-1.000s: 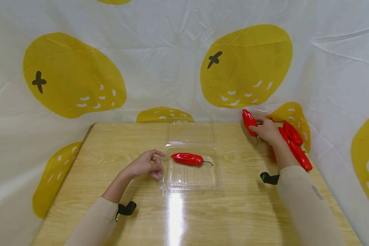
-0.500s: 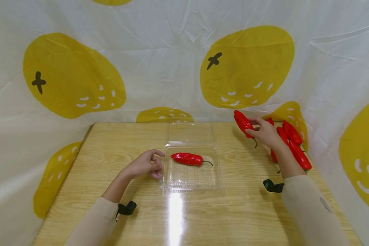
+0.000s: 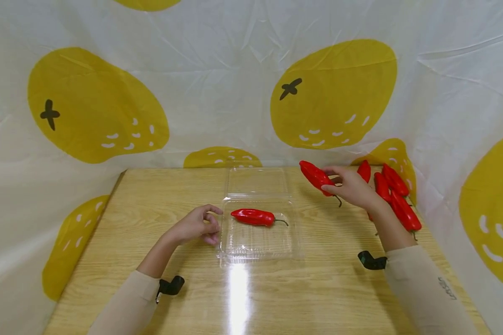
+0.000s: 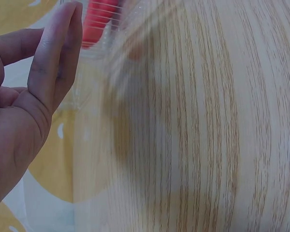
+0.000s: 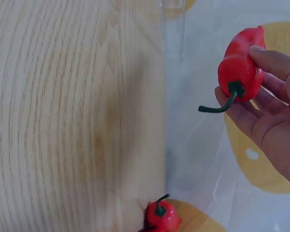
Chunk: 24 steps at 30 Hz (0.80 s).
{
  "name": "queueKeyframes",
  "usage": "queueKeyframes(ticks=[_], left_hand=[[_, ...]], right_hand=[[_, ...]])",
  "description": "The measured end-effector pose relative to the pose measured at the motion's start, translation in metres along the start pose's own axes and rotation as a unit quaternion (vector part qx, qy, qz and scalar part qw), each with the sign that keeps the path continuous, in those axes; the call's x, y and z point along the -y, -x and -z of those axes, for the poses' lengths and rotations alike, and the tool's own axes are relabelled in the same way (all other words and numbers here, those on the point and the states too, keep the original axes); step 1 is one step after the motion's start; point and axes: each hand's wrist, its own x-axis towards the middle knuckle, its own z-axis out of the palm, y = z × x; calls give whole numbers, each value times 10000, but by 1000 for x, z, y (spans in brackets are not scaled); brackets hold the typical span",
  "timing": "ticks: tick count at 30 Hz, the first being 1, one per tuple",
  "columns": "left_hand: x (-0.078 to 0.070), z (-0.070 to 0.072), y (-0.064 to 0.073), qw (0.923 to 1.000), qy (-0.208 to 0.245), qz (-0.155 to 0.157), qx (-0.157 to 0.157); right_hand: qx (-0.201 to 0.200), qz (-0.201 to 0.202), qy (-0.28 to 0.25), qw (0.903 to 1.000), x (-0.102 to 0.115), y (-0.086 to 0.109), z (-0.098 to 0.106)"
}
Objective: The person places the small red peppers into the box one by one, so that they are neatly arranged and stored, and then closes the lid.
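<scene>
One white cloth (image 3: 218, 102), printed with yellow fruit, forms the backdrop. Below it lies the wood-grain tabletop (image 3: 327, 293), its far edge meeting the cloth. The clear hinged container (image 3: 255, 255) lies open midway between the tabletop's left and right edges, its lid (image 3: 257, 181) laid back toward the far edge. A pepper group (image 3: 405, 211), at least four red pieces, lies near the far right corner and along the right edge, partly hidden by the right forearm.

The right hand (image 3: 350, 186) is raised over the far part of the tabletop, between container and far right corner, thumb and fingers pinching a red pepper. The left hand (image 3: 194, 225) stands at the container's left edge, fingers loosely bent and holding nothing; whether a fingertip touches the rim cannot be told.

The held pepper (image 3: 314, 177) is tilted, tip toward the far edge and left. The boxed pepper (image 3: 253, 217) lies on its side in the container, tip left. Smallest is the held pepper's curved green stem (image 5: 215, 110), free of the fingers in the right wrist view.

The step in hand appears to be transfer of a second pepper into the container. The next move would call for lowering it alongside the first, turned roughly parallel, then loosening the pinch, with the left hand ready to steady the thin plastic.
</scene>
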Motion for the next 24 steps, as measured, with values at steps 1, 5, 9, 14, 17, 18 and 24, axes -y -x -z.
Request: queueKeyframes(ticks=[1,5,9,14,17,18,24], left_hand=[[0,0,0,10000,-11,2,-6],[-1,0,1,10000,-56,-1,-16],[-2,-1,2,10000,-27,-2,-33],[-3,-1,3,10000,17,-10,-45],[-2,-1,3,10000,22,-7,-42],[-2,-1,3,10000,27,-1,-43],[-1,1,1,10000,-37,-3,-15]], right_hand=[[46,83,-26,10000,2,0,-1],[241,239,53,9994,10,-1,-5],[362,276,267,9986,18,-2,-8],[431,411,463,9972,27,-6,-13],[496,485,545,9961,33,-10,-17],[532,519,557,9957,35,-11,-19],[823,666,674,9921,45,-16,-32]])
